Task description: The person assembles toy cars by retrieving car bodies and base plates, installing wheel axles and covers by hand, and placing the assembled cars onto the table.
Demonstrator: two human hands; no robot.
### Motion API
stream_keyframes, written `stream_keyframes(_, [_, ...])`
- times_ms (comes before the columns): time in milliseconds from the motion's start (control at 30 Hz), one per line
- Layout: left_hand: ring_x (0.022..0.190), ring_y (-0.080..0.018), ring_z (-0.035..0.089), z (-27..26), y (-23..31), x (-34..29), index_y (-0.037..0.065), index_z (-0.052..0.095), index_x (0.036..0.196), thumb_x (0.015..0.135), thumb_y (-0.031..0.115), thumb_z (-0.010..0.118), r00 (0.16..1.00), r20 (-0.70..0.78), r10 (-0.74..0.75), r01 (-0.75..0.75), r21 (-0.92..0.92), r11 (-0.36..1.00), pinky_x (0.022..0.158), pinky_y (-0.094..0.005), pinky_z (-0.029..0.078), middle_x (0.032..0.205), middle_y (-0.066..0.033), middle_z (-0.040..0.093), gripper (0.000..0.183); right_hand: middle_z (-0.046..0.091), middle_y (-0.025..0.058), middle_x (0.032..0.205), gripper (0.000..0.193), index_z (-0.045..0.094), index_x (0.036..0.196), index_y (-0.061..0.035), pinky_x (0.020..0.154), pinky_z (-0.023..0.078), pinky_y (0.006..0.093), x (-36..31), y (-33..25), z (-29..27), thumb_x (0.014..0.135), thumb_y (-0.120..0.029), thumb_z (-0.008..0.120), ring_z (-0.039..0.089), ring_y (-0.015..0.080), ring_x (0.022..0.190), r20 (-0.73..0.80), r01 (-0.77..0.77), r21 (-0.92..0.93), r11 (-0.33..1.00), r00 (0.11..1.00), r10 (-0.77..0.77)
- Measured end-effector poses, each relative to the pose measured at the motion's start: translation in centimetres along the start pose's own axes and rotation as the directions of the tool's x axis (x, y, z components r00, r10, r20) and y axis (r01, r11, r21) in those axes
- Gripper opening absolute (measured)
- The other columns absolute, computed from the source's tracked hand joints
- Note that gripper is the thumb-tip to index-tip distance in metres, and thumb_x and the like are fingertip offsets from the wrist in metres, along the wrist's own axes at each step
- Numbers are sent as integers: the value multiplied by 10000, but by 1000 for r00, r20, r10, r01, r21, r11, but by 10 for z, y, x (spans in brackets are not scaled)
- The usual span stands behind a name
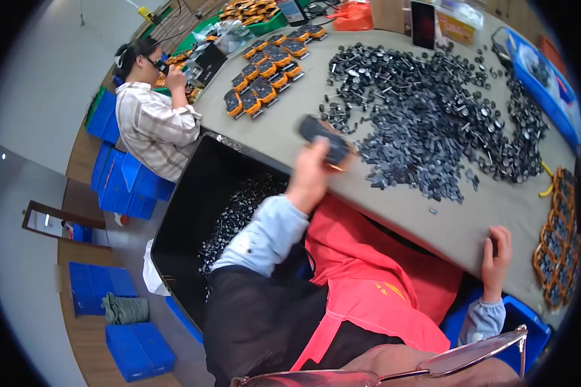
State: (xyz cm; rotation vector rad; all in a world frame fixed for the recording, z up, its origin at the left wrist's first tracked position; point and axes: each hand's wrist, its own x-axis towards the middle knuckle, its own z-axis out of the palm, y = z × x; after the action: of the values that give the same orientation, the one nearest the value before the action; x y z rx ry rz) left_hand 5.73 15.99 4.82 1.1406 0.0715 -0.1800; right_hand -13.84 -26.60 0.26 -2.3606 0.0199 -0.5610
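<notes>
your left hand [308,174] grasps a black-and-orange part [334,147], held above the near edge of the surface [374,200]. the part is blurred, so its exact shape is hard to confirm; it appears to be a toy car body. your right hand [497,261] is at the surface edge, released, with the fingers loosely bent.

ahead of the held part, note the heap of small dark pieces [416,158]; black wheels [394,71] on metal pins lie behind and beside it. to the left of the heap, orange-and-black units [265,71] stand in slanting rows. a second batch of units [555,242] lies near your right hand, at the right end of the surface. below your left forearm, locate the black bin [181,213], which contains loose wheels [239,206]. a blue tray [565,122] sits at the far right.
</notes>
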Motion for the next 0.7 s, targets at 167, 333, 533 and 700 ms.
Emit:
stream_keyframes(167, [887,-190,677,-224,76,62,147,632,1174,1047,429,528,881,-471,50,87,264,961,690,-326,453,1087,-36,730,326,614,159,1083,162,620,1074,16,952,464,372,7,-6,10,921,47,578,597,326,1057,5,-14,-63,998,1000,14])
stream_keyframes(333, [704,-177,657,-336,124,112,128,658,1080,1036,431,544,810,-575,111,83,300,950,573,-313,440,920,-36,736,327,613,163,1074,127,628,1050,12,945,464,375,2,8,15,937,43,577,594,321,1048,-24,-10,-171,985,1000,6])
stream_keyframes(533, [732,-198,674,-345,120,124,92,662,1070,1004,332,567,776,-619,120,124,336,933,540,-320,429,942,-67,727,267,607,162,1079,103,628,1040,10,942,464,372,4,10,16,952,34,580,589,319,1039,10,-7,-246,969,1000,10])
stream_keyframes(700, [799,-206,742,-322,95,88,42,676,1126,992,265,558,897,-436,-70,181,218,959,562,-322,525,935,-77,757,285,602,166,1088,102,625,1047,11,943,463,376,4,5,19,957,32,580,582,323,1049,14,-32,-260,965,999,36])
